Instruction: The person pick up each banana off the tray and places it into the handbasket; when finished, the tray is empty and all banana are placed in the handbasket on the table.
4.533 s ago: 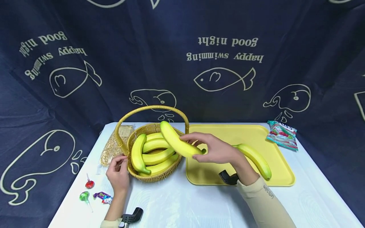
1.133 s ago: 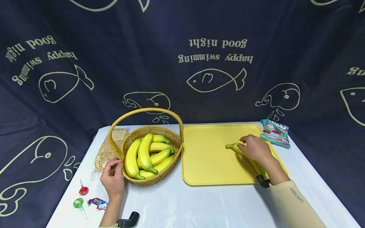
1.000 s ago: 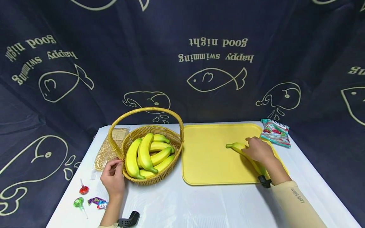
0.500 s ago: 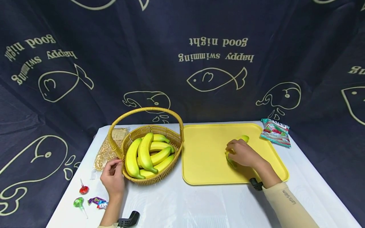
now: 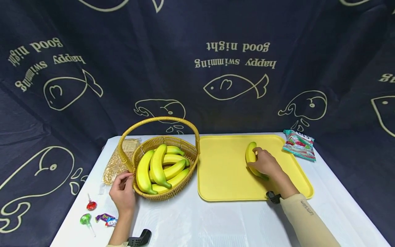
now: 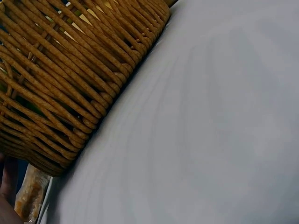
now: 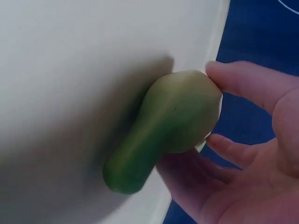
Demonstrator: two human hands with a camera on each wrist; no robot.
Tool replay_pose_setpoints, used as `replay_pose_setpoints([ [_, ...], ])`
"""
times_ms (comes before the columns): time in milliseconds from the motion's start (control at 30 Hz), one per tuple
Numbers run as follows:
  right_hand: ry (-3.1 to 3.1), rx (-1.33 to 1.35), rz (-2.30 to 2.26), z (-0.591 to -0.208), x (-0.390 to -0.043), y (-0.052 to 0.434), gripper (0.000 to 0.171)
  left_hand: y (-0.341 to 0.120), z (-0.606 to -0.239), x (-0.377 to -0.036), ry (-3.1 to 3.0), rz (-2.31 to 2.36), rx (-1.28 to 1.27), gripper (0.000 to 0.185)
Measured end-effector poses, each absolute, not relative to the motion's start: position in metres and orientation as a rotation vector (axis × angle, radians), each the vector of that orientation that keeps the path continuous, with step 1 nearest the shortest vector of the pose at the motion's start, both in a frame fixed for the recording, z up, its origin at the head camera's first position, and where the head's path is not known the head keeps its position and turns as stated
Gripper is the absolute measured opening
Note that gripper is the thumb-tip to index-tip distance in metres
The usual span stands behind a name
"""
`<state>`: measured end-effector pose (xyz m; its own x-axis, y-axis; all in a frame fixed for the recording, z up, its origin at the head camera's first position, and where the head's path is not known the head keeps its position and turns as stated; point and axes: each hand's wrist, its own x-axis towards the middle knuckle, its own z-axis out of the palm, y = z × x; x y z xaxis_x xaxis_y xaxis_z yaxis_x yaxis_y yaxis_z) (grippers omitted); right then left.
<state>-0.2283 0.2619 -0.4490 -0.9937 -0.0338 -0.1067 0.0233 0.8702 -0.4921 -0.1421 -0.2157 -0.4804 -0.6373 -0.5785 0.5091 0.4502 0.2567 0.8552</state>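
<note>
My right hand [image 5: 265, 162] grips a yellow banana [image 5: 250, 156] over the yellow tray, thumb on one side and fingers on the other. In the right wrist view the banana's green stem end [image 7: 133, 163] points toward the camera, close over the tray's surface. A wicker basket [image 5: 166, 195] with a tall arched handle stands left of the tray. Several bananas [image 5: 157, 166] lie heaped in it. At the basket's left rim my left hand [image 5: 122, 193] has its fingers curled, thumb and fingertips right at the wicker. In the left wrist view the basket's woven side [image 6: 70, 79] hides most of that hand.
The yellow tray [image 5: 222, 185] lies right of the basket. A teal candy bag [image 5: 299, 144] sits at its far right corner. Behind the left hand is a clear bag of kernels [image 5: 114, 166]. Red [image 5: 91, 205] and green lollipops [image 5: 85, 219] and wrapped candies [image 5: 106, 218] lie front left.
A banana held over the basket earlier now lies in it. The right hand went to the tray, gripped the banana there, and shifted and turned it leftward. The left hand stays at the basket.
</note>
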Motion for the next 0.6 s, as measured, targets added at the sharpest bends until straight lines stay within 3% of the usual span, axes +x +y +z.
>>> replay_pose_setpoints([
  [133,2.768,0.042,-0.868,-0.451,-0.229,0.26,0.086,-0.217,-0.482,-0.143,-1.681,-1.514,0.117,0.01],
  [433,2.77,-0.206,-0.862,-0.42,-0.22,0.227,0.077,-0.218,-0.484,-0.143,-1.67,-1.55,0.122,0.01],
  [600,2.707,-0.527,-0.874,-0.399,-0.208,0.202,0.073,-0.218,-0.484,-0.143,-1.675,-1.535,0.116,0.01],
])
